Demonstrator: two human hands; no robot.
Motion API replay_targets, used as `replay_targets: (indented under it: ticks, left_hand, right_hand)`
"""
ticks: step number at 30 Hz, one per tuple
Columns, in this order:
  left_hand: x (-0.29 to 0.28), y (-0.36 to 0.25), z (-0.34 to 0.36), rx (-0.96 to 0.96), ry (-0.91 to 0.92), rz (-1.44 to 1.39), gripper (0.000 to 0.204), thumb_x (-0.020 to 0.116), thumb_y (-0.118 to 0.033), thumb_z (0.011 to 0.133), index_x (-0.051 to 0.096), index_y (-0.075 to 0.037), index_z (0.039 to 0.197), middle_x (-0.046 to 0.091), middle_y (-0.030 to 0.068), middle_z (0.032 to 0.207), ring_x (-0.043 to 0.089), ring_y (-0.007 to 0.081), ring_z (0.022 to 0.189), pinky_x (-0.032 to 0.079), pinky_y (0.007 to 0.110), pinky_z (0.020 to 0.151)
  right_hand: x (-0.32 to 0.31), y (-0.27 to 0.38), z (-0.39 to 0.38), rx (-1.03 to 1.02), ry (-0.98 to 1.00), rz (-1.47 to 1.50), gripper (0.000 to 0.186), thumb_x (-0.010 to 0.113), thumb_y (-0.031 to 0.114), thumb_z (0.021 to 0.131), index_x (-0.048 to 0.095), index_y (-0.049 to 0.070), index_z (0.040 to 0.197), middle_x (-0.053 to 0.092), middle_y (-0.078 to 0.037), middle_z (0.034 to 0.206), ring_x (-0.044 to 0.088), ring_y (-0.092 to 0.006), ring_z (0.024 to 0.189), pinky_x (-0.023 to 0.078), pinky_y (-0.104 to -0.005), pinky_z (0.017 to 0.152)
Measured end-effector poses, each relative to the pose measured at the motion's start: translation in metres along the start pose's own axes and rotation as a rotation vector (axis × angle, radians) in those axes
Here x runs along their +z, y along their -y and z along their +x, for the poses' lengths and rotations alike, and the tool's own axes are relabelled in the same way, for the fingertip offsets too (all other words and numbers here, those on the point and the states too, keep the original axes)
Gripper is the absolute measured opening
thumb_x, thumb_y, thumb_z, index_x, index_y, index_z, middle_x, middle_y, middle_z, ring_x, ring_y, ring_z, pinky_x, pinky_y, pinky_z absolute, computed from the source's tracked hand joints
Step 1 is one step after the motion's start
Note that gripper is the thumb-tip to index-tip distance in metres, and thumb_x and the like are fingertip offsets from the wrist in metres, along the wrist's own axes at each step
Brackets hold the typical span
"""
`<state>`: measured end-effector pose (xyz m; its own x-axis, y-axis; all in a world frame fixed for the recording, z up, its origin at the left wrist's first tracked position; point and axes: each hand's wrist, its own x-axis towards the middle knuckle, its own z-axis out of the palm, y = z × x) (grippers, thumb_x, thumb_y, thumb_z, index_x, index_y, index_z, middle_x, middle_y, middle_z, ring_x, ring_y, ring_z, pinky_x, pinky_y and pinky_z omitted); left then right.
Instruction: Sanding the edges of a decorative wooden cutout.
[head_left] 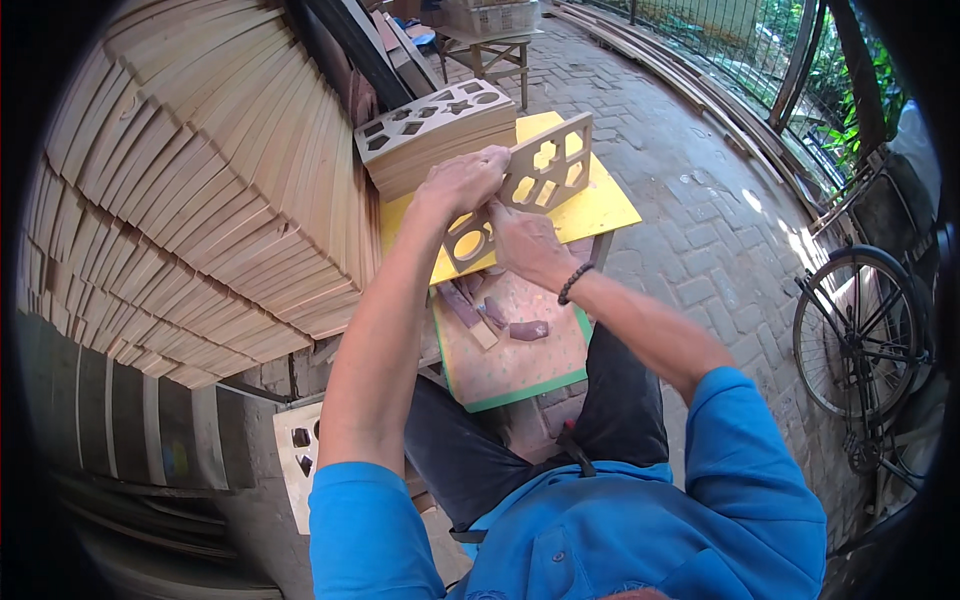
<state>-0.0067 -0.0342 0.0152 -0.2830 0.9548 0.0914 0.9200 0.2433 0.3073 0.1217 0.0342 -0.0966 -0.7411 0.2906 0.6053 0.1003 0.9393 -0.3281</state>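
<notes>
A wooden board with shaped cut-outs [520, 172] stands tilted on its long edge on a yellow sheet [608, 208]. My left hand [468, 182] is closed over the board's upper edge near its middle. Pressed against the board's near face, my right hand [530, 246] has its fingers bent in at a cut-out; what they hold, if anything, is hidden. A dark beaded bracelet [574, 284] circles my right wrist. Below lie curled purple-brown pieces resembling sandpaper [528, 330] and a small wood strip [485, 336], on a pale, green-edged surface [530, 365].
Behind my left hand is a stack of similar cut-out boards [440, 118]. Tall piles of thin wooden slats [230, 190] rise at the left. Another cut-out board [297, 465] rests low by my left arm. A bicycle [860, 335] stands on the paved floor [700, 240] at the right.
</notes>
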Motion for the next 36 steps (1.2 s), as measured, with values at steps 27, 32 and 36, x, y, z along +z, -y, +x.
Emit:
replay_targets:
  ticks: [27, 32, 36]
  left_hand:
    - [-0.012, -0.017, -0.004, -0.112, 0.110, -0.047, 0.067, 0.020, -0.052, 0.105, 0.047, -0.011, 0.149, 0.052, 0.0189, 0.150, 0.046, 0.0365, 0.140, 0.034, 0.043, 0.115]
    - [-0.006, -0.007, -0.008, -0.087, 0.111, -0.011, 0.065, 0.019, -0.050, 0.105, 0.049, -0.009, 0.145, 0.053, 0.0204, 0.147, 0.046, 0.0374, 0.139, 0.035, 0.043, 0.115]
    - [-0.008, -0.012, -0.011, -0.085, 0.067, -0.026, 0.064, 0.019, -0.050, 0.105, 0.052, -0.008, 0.140, 0.055, 0.0223, 0.144, 0.048, 0.0385, 0.136, 0.036, 0.045, 0.114]
  right_hand:
    - [-0.009, -0.003, 0.004, 0.039, -0.013, 0.040, 0.025, 0.055, 0.010, 0.092, 0.064, -0.002, 0.111, 0.070, -0.020, 0.080, 0.071, -0.0318, 0.075, 0.055, -0.0437, 0.071]
    - [-0.032, -0.009, 0.007, -0.242, 0.161, -0.588, 0.018, 0.058, 0.013, 0.090, 0.068, 0.008, 0.105, 0.068, -0.009, 0.077, 0.071, -0.0243, 0.071, 0.051, -0.0394, 0.061]
    - [-0.049, -0.027, 0.020, -0.335, -0.017, -0.654, 0.022, 0.060, 0.016, 0.090, 0.064, 0.008, 0.110, 0.066, -0.006, 0.078, 0.069, -0.0243, 0.068, 0.051, -0.0388, 0.060]
